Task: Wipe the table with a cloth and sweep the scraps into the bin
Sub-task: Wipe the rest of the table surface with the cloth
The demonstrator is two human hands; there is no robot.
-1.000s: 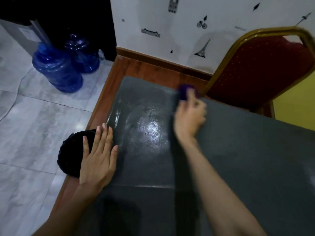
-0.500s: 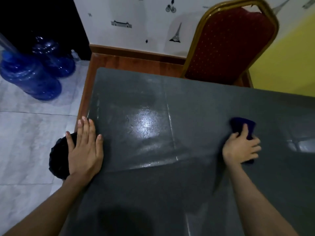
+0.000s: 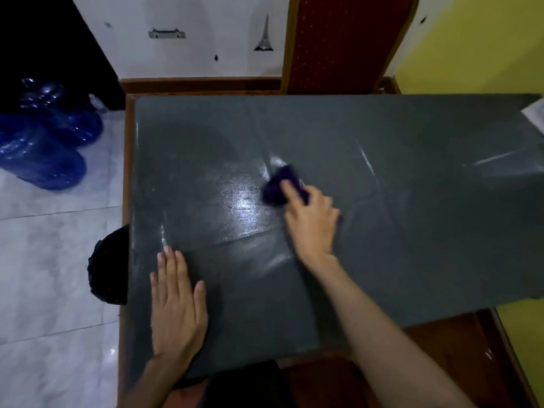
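I saw the right hand (image 3: 312, 223) gripping the cloth (image 3: 281, 187) mid-table (image 3: 412, 231), left hand (image 3: 176, 304) flat and open well left of it, bin (image 3: 110, 266) beside that.

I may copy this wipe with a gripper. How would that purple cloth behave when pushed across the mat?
The purple cloth looks bunched under the right hand, so it is probably soft and floppy. It likely slides easily, since the grey mat shines as if smooth or damp. It seems light.
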